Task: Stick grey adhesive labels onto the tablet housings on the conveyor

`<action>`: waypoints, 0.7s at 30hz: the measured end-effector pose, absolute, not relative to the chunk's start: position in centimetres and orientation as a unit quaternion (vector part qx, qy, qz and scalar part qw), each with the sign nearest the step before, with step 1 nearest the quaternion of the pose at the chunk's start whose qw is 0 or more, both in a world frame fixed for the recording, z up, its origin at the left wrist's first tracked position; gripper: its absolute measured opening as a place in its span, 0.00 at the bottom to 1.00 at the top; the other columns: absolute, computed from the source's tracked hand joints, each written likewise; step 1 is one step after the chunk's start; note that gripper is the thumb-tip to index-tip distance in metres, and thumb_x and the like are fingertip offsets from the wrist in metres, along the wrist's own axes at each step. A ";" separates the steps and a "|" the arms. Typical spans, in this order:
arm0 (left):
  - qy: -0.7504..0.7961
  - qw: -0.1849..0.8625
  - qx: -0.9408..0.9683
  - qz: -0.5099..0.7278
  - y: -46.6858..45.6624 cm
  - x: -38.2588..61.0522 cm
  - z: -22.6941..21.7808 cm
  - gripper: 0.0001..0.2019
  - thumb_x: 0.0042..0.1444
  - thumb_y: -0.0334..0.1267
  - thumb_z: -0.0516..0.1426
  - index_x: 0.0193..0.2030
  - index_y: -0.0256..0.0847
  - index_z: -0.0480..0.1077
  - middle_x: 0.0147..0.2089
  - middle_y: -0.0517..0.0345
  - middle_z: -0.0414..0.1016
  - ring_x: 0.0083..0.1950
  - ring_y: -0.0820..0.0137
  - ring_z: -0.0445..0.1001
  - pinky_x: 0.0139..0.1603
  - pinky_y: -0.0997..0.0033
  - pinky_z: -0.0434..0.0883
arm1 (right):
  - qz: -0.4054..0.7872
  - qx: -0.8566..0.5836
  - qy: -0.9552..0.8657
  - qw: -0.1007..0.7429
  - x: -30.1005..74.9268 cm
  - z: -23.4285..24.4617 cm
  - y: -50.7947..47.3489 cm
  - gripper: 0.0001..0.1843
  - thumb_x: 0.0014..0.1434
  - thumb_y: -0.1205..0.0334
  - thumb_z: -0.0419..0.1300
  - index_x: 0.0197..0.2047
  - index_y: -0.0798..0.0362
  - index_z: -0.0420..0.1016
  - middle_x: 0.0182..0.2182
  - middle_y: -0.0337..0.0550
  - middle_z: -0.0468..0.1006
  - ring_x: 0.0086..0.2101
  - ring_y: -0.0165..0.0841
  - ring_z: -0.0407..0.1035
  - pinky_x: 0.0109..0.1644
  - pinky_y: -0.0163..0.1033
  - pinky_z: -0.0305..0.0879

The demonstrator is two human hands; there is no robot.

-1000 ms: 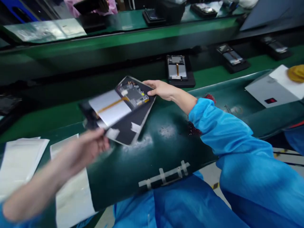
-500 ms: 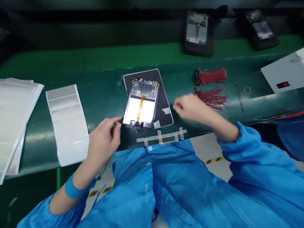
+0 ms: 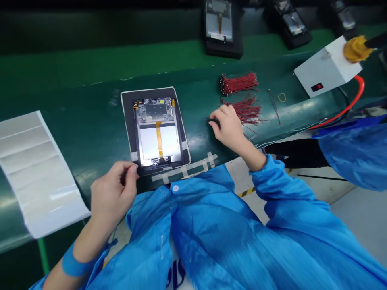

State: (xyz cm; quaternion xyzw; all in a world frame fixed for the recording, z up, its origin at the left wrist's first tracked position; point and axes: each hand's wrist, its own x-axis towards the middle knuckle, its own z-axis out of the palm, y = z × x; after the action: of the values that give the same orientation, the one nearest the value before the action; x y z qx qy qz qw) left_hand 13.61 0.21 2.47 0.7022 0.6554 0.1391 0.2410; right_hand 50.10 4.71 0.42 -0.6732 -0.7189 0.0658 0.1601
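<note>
An opened tablet (image 3: 146, 141), its circuit board and yellow ribbon cable exposed, lies on a dark rectangular pad (image 3: 128, 117) with pale edges. My left hand (image 3: 113, 193) has thumb and forefinger pinched together at the tablet's lower left corner. To the right, my right hand (image 3: 228, 127) is held low over the bench with curled fingers. A tiny dark tip shows at its fingertips, too small to name. Just behind that hand lies a loose bundle of red wires (image 3: 249, 111), partly covered by it; a second red wire bundle (image 3: 240, 83) sits farther back.
Sheets of pale labels (image 3: 39, 173) lie at left. Tape strips (image 3: 184, 171) mark the bench's front edge. At right are a single wire (image 3: 273, 106), a yellow rubber band (image 3: 281, 97) and a white box (image 3: 326, 68) with a red hose (image 3: 347, 106). More opened tablets (image 3: 219, 22) stand behind.
The view has swung right. The tablet now sits straighter on the pad, which has also turned. My right hand has moved closer to the red wires, and its fingers point more to the left.
</note>
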 end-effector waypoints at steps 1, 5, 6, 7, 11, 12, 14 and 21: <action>0.645 0.250 0.705 0.154 0.1 13.9 2.6 0.11 0.67 0.47 0.55 0.42 0.46 0.75 0.34 0.58 0.82 0.35 0.61 0.81 0.37 0.64 0.70 | 0.057 -0.664 -0.731 0.145 50.5 0.1 5.6 0.05 0.68 0.66 0.58 0.43 0.53 0.76 0.46 0.55 0.78 0.51 0.50 0.68 0.55 0.52 0.65; 0.607 0.263 0.716 0.222 -0.1 15.3 3.2 0.11 0.70 0.46 0.56 0.44 0.45 0.77 0.35 0.59 0.81 0.34 0.65 0.80 0.36 0.66 0.70 | 0.095 -0.613 -0.777 0.105 50.6 -0.5 7.7 0.08 0.69 0.70 0.53 0.40 0.52 0.73 0.44 0.54 0.76 0.49 0.49 0.66 0.54 0.53 0.63; 0.598 0.261 0.718 0.242 0.0 15.8 3.3 0.10 0.70 0.45 0.56 0.44 0.44 0.77 0.34 0.60 0.80 0.33 0.66 0.79 0.35 0.67 0.69 | 0.109 -0.593 -0.790 0.110 50.4 -0.4 7.7 0.09 0.69 0.70 0.52 0.39 0.51 0.72 0.44 0.54 0.75 0.49 0.49 0.66 0.53 0.52 0.63; 0.590 0.258 0.721 0.257 0.3 16.5 3.4 0.10 0.70 0.44 0.57 0.42 0.44 0.77 0.33 0.60 0.80 0.32 0.67 0.78 0.35 0.67 0.68 | 0.126 -0.570 -0.803 0.122 50.1 -0.2 7.6 0.09 0.70 0.69 0.52 0.39 0.50 0.71 0.44 0.53 0.75 0.48 0.48 0.65 0.53 0.52 0.63; 0.544 0.260 0.751 0.269 1.9 20.0 3.6 0.07 0.67 0.40 0.58 0.41 0.43 0.77 0.28 0.62 0.75 0.26 0.71 0.70 0.32 0.68 0.65 | 0.193 -0.461 -0.846 0.188 47.9 1.0 6.3 0.09 0.73 0.66 0.50 0.40 0.49 0.67 0.44 0.50 0.75 0.46 0.44 0.65 0.52 0.49 0.61; 0.530 0.268 0.760 0.263 2.3 20.8 3.6 0.07 0.67 0.39 0.59 0.42 0.42 0.78 0.27 0.62 0.74 0.25 0.71 0.69 0.32 0.68 0.65 | 0.202 -0.438 -0.854 0.196 47.1 1.4 5.9 0.09 0.74 0.64 0.49 0.40 0.48 0.67 0.43 0.49 0.75 0.45 0.43 0.64 0.51 0.48 0.60; 0.508 0.283 0.773 0.254 2.8 22.2 3.5 0.06 0.65 0.39 0.60 0.43 0.42 0.78 0.27 0.62 0.73 0.25 0.71 0.67 0.32 0.69 0.65 | 0.210 -0.407 -0.866 0.203 45.7 1.9 5.2 0.11 0.77 0.60 0.48 0.40 0.48 0.66 0.39 0.47 0.75 0.43 0.43 0.64 0.48 0.48 0.58; 0.528 0.376 0.712 0.270 2.4 22.0 4.7 0.06 0.64 0.38 0.59 0.37 0.42 0.76 0.28 0.60 0.73 0.26 0.72 0.68 0.29 0.70 0.65 | 0.251 -0.403 -0.852 0.221 42.8 3.5 3.9 0.11 0.77 0.57 0.49 0.41 0.48 0.67 0.35 0.42 0.75 0.39 0.40 0.66 0.48 0.47 0.56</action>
State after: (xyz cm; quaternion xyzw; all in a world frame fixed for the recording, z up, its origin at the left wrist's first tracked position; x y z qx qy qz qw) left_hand 21.98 2.39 4.73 0.7116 0.5284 0.2699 0.3763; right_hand 42.83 3.88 3.48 -0.4032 -0.8520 0.2508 0.2205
